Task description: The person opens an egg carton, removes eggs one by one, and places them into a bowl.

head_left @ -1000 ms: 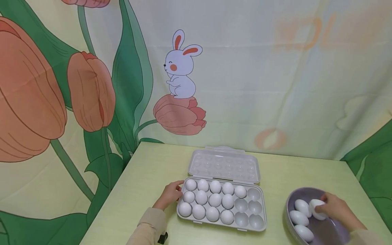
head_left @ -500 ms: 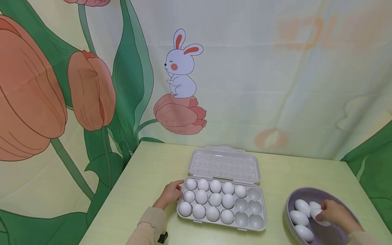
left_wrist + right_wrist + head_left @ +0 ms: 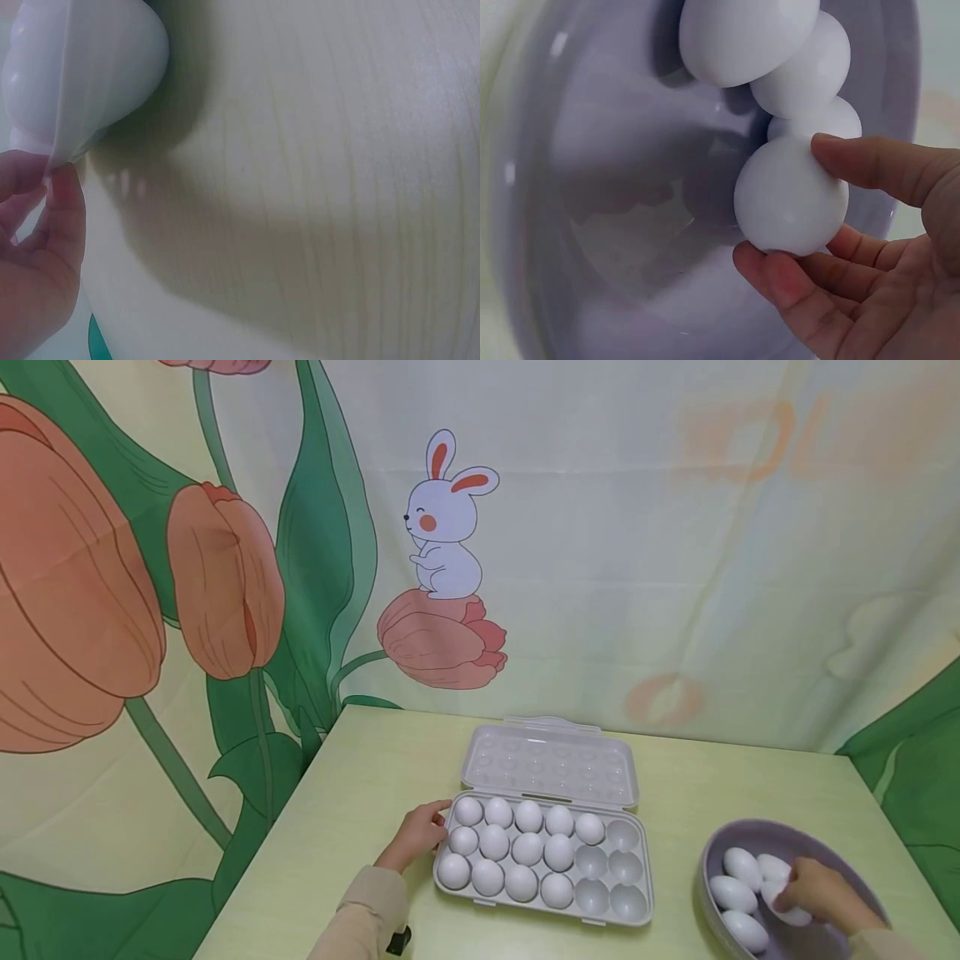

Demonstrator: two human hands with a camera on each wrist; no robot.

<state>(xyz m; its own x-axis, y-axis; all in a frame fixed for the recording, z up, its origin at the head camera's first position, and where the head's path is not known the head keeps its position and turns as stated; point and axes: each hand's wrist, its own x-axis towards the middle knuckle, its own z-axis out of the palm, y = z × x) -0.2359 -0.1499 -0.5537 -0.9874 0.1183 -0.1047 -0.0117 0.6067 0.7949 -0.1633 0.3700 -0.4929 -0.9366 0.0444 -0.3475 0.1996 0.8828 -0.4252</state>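
Observation:
A pale plastic egg box lies on the table with its lid folded back. White eggs fill most of its cups; several cups at the right end hold none. My left hand pinches the box's left rim between thumb and fingers, plainer in the left wrist view, where the hand meets the rim. Inside the purple-grey bowl, my right hand holds an egg between thumb and fingertips. Several other eggs lie beside it in the bowl.
The bowl stands to the right of the box on a light yellow-green table. A curtain printed with tulips and a rabbit hangs behind. A small black object shows by the left sleeve.
My right hand has moved slightly toward the near side of the bowl with its egg, uncovering another egg behind it. The left hand and the box stay put.

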